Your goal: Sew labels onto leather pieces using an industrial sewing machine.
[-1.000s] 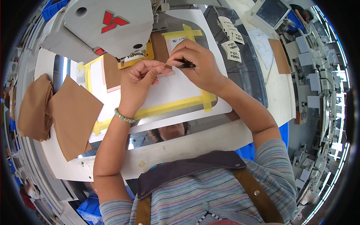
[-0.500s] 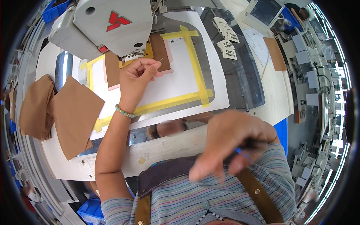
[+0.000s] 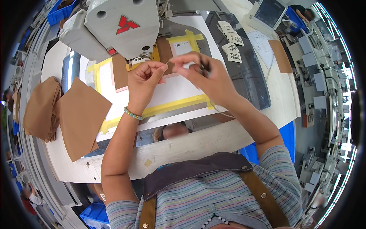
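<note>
Just in front of the white sewing machine head (image 3: pixel 118 28), my left hand (image 3: pixel 145 82) is closed in a pinch on a thin light thread (image 3: pixel 167 62). My right hand (image 3: pixel 207 74) meets it from the right, thumb and forefinger at the thread's end. Something dark lies in its curled fingers, too blurred to name. Beneath my hands a brown fabric piece (image 3: pixel 121 76) lies within pink strips on a white sheet (image 3: pixel 167 93) framed with yellow tape (image 3: pixel 171 105). A printed white label (image 3: pixel 139 60) sits under the machine's yellow clamp (image 3: pixel 155 53).
Brown fabric pieces (image 3: pixel 82 118) lie at the left, beside a thicker stack (image 3: pixel 42 108). Several white labels (image 3: pixel 231 51) rest on the dark plate (image 3: pixel 249 76) at the right. A screen (image 3: pixel 268 13) stands at the far right, and a blue bin (image 3: pixel 288 137) is beside the table.
My right hand has swung up and forward from near my chest to the thread by my left hand. My left hand keeps its pinch. The view has shifted slightly.
</note>
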Demonstrator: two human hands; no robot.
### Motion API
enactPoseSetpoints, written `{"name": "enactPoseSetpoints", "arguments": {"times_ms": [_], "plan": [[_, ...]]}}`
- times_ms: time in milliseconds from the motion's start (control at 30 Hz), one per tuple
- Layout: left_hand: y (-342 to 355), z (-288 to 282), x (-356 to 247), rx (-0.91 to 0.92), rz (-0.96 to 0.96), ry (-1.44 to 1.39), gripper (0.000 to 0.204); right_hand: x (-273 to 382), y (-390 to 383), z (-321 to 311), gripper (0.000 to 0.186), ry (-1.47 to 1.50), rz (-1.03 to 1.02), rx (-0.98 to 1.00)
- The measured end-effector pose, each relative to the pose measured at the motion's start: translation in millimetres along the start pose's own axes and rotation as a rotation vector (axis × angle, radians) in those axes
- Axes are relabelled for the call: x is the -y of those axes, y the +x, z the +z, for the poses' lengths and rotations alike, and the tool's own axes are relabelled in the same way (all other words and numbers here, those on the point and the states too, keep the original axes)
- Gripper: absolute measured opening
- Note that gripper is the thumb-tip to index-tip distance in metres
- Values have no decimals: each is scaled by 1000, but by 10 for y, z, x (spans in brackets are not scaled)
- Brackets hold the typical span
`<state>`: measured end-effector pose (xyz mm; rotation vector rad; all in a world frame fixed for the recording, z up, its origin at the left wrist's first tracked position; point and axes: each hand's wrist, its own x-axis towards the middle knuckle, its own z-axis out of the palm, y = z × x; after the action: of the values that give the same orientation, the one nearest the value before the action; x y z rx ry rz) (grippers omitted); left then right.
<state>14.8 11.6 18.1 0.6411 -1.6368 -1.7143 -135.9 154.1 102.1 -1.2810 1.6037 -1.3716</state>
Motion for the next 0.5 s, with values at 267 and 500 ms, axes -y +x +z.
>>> {"name": "enactPoseSetpoints", "arguments": {"times_ms": [267,500], "plan": [[-28,-19,61,21,26,-7,9,-515,350,151,30,141,120,-1],[-30,-4,18,5,25,-1,9,-538,355,184,23,128,93,-34]]}}
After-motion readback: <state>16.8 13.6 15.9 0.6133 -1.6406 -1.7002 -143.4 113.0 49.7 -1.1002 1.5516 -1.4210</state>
